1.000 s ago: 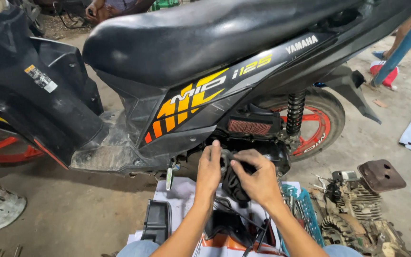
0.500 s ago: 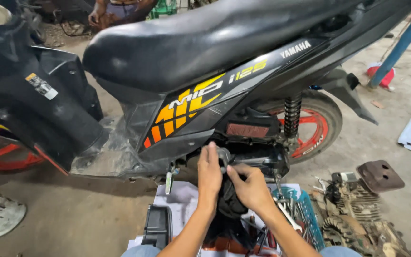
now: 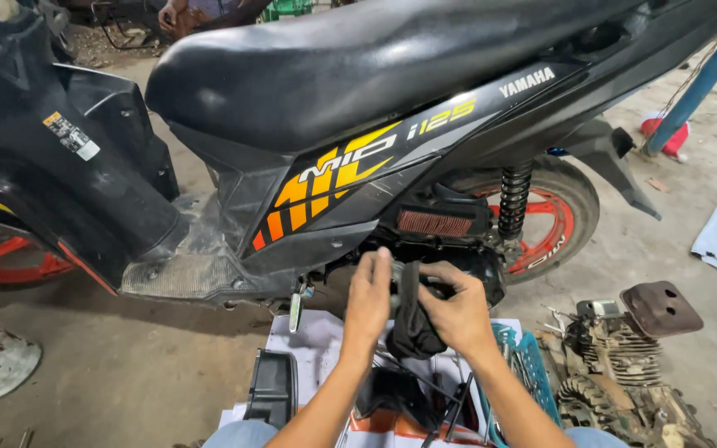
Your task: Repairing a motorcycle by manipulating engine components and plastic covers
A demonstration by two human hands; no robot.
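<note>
Low in the centre of the frame, the left hand (image 3: 368,292) presses flat against the scooter's engine case (image 3: 450,257) while the right hand (image 3: 458,311) grips a dark rag (image 3: 412,319) bunched between both hands. The rag could slip or snag on the engine parts and drop onto the black tray (image 3: 271,386) below
</note>
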